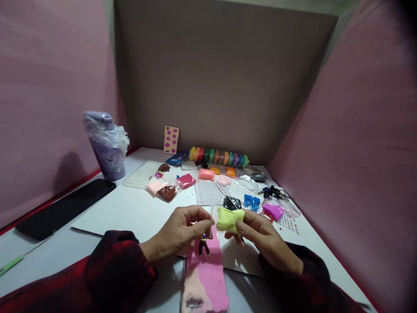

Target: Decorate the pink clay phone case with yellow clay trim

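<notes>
My right hand (265, 239) is closed around a lump of pale yellow modelling clay (230, 219), thumb on the near side. Beside it, my left hand (185, 232) has thumb and forefinger drawn together in a pinch; whatever lies between the tips is too small to make out. Below both hands lies a phone case (208, 282) covered in pink and peach clay. On its upper part is a little clay figure (204, 248) with dark legs, partly hidden by my left fingers.
A purple bottle (109, 152) wrapped in plastic stands at left, behind a black phone (67, 208). A green-handled tool (11, 265) lies at the left edge. Clay packets include blue (251, 202), magenta (273, 211) and brown (167, 192). A flowered case (171, 140) leans at the back.
</notes>
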Tool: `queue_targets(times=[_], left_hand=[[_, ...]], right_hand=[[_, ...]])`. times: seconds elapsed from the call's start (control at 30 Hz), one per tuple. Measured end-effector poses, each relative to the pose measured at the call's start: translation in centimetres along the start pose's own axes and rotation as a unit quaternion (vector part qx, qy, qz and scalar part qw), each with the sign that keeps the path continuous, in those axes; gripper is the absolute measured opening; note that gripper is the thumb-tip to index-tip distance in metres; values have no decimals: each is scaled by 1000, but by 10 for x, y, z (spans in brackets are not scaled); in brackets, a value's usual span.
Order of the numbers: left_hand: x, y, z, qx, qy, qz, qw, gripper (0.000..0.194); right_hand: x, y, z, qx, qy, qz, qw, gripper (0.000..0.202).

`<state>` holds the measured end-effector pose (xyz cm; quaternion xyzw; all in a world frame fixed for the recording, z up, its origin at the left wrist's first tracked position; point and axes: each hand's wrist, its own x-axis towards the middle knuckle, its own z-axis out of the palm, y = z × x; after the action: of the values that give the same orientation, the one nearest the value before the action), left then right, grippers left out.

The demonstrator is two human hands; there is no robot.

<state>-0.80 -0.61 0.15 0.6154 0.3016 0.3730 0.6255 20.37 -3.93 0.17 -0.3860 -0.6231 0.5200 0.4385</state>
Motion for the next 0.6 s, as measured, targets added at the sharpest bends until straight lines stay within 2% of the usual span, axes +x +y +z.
queue_targets(times=[0.17, 0.33, 0.4, 0.43, 0.5, 0.57, 0.6], left_hand=[[1, 1, 0, -7, -11, -13, 1000, 21], [0, 3, 1, -29, -25, -39, 999, 21], [0, 5, 1, -18, -15, -28, 999, 20], [1, 6, 2, -10, -7, -17, 1000, 20], [5, 10, 3, 3, 19, 12, 1000, 20], [11, 15, 4, 10, 49, 36, 998, 20], [15, 17, 6, 11, 62, 46, 997, 20]], right_hand=[[0, 3, 0, 5, -18, 4, 1000, 29], [0, 4, 0, 7, 1, -13, 1000, 26], [2, 2, 0, -29, 10, -18, 999, 27], [3, 0, 0, -66, 34, -28, 997, 27], [5, -5, 3, -179, 132, -82, 971, 24], [7, -11, 8, -294, 231, -173, 911, 19], [8, -13, 12, -333, 247, -215, 884, 16]])
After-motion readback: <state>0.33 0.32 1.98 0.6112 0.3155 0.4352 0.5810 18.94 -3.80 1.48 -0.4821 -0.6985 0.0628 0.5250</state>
